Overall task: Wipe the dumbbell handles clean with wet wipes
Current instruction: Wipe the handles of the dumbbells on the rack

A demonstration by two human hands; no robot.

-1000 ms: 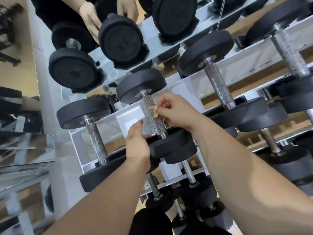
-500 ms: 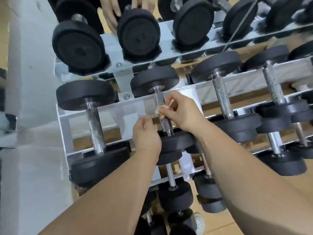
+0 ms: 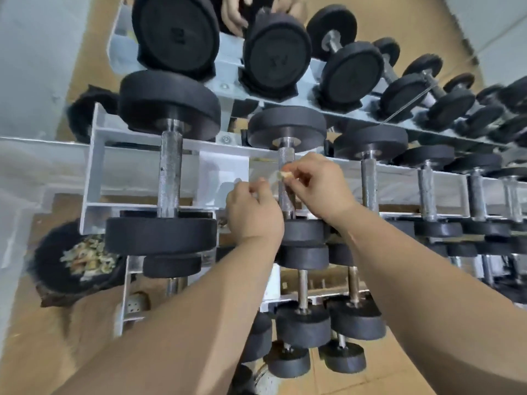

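A white-painted metal rack (image 3: 95, 172) fills the view in three tiers, loaded with black round-headed dumbbells (image 3: 353, 72) on short steel bars. The moulded numbers on the top tier's end faces are too blurred to read. On the floor by the rack's lower left corner sits a black round bin (image 3: 50, 269) holding a heap of crumpled, pale, stained used wipes (image 3: 88, 258). Second from the left on the middle tier lies the middle-tier dumbbell (image 3: 286, 125), and both hands meet at its knurled steel handle (image 3: 285, 158). The right hand (image 3: 322, 186) is closed narrowly, thumb and fingers pinching a small, wadded, yellowish wet wipe (image 3: 285, 174) against the handle about midway along. The left hand (image 3: 253, 212) sits just left of the handle with its fingers curled in; whether it grips anything cannot be told. At the top edge, another person's hands (image 3: 232, 15) show behind the top-tier dumbbells.
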